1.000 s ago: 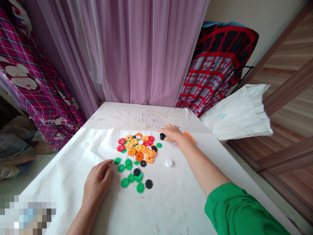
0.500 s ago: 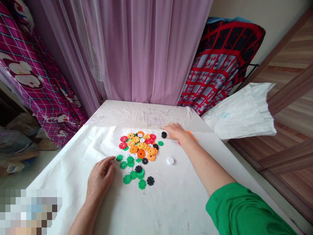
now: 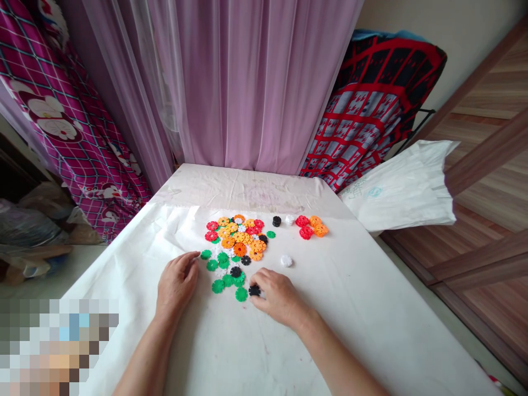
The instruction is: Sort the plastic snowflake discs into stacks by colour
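On the white-covered table lies a spread of flower-shaped plastic discs (image 3: 240, 237) in red, orange, yellow, green, white and black. My right hand (image 3: 277, 297) is at the pile's near right edge, thumb and fingers closed around a black disc (image 3: 254, 290). Beside that disc lies a green disc (image 3: 241, 295). My left hand (image 3: 178, 279) rests left of the pile, holding nothing, its fingers loosely bent and apart. Its fingertips point at another green disc (image 3: 205, 254), very near or touching it.
Right of the pile stand small stacks: black (image 3: 276, 221), white (image 3: 289, 220), red (image 3: 304, 227) and orange (image 3: 318, 226). A white disc stack (image 3: 286, 260) sits nearer. A white bag (image 3: 400, 190) hangs past the right table edge. Purple curtains (image 3: 256, 82) hang behind.
My right hand has come back from the far right stacks toward me, to the black disc at the near edge. The red, orange and far white stacks are now uncovered. My left hand stays beside the pile.
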### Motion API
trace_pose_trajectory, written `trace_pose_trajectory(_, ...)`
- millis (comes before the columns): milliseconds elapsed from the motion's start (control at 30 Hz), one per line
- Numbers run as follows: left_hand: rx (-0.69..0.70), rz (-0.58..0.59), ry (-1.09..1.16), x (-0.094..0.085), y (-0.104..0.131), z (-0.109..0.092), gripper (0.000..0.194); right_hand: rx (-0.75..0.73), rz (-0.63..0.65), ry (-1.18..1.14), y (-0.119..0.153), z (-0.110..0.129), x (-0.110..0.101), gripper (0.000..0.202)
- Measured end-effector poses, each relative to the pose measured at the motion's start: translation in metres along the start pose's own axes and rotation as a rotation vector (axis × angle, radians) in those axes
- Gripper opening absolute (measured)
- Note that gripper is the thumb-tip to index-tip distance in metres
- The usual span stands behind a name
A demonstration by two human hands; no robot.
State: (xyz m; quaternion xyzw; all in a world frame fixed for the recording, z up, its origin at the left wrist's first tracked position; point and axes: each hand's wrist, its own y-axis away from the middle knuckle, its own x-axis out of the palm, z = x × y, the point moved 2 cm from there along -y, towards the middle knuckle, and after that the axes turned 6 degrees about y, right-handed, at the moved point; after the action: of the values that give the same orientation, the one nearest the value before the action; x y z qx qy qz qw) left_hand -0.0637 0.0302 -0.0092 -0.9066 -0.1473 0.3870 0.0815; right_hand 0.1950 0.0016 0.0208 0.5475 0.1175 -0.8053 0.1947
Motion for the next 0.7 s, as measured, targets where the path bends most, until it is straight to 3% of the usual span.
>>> trace_pose_trajectory(100, -0.011, 0.012, -0.002, 0.0, 0.0, -0.001, 0.045, 0.058, -0.021, -0.037, 0.001, 0.0, 0.006, 0.023)
trace_pose_trajectory(200, -0.012, 0.003, -0.007, 0.0, 0.0, -0.001, 0.045, 0.078, -0.062, -0.116, -0.003, -0.011, -0.004, 0.03)
trace_pose_trajectory(300, 0.005, -0.015, -0.005, 0.0, 0.0, 0.0, 0.043, 0.157, -0.2, -0.118, -0.022, -0.04, -0.032, 0.03)
trace_pose_trajectory(433, 0.009, -0.026, 0.002, 0.001, 0.001, 0.002, 0.039, 0.321, -0.369, 0.006, -0.068, -0.087, -0.074, 0.031)
trace_pose_trajectory(533, -0.003, -0.019, 0.005, 0.001, 0.001, 0.004, 0.04, 0.374, -0.346, 0.112, -0.101, -0.11, -0.089, 0.033)
trace_pose_trajectory(700, 0.007, -0.033, 0.002, 0.001, 0.001, 0.007, 0.04, 0.362, -0.262, 0.153, -0.125, -0.123, -0.086, 0.035)
